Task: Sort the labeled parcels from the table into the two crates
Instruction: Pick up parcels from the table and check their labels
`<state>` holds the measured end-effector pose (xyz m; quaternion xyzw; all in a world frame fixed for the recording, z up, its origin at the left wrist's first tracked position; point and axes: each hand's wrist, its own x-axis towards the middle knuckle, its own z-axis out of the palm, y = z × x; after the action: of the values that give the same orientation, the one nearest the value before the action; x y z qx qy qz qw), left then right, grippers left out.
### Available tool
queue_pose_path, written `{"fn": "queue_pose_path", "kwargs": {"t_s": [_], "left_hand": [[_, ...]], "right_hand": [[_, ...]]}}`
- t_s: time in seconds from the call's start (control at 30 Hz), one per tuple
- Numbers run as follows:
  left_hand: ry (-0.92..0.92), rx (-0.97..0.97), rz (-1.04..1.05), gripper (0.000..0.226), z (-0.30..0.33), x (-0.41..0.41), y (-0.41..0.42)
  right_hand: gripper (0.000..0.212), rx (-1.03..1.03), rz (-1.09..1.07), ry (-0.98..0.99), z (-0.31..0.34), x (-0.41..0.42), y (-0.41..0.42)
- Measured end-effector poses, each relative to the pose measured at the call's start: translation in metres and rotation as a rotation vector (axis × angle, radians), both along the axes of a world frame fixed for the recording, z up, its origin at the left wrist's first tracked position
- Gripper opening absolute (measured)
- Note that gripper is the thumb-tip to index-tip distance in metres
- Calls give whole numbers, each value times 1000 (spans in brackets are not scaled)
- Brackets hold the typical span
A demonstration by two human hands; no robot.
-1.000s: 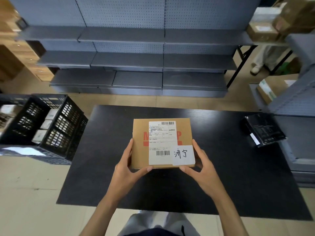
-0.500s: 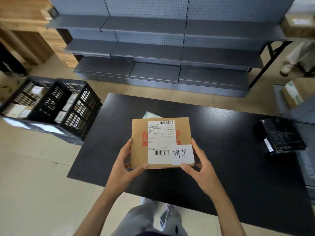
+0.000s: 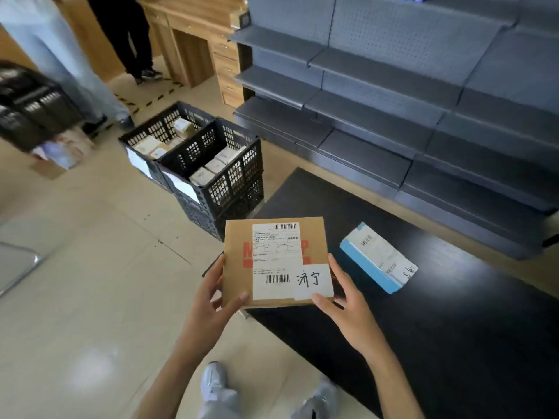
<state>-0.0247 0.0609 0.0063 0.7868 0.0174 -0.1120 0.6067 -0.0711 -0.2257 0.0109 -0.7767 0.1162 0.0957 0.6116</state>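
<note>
We hold a flat cardboard parcel (image 3: 273, 261) level between both hands, above the near left corner of the black table (image 3: 453, 313). Our left hand (image 3: 211, 300) grips its left edge, thumb curled onto the top near the front; our right hand (image 3: 344, 306) grips the right front corner, thumb on the handwritten white label (image 3: 311, 281). A blue and white parcel (image 3: 378, 257) lies on the table to the right. Two black crates (image 3: 208, 164) holding parcels stand side by side on the floor beyond the table's left end
</note>
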Motion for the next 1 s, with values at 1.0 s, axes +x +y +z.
{"fn": "queue_pose_path", "kwargs": {"t_s": [1.0], "left_hand": [[46,-97,420,75,-32,304,371]], "right_hand": [[75,88,224,-21,-29,413,390]]}}
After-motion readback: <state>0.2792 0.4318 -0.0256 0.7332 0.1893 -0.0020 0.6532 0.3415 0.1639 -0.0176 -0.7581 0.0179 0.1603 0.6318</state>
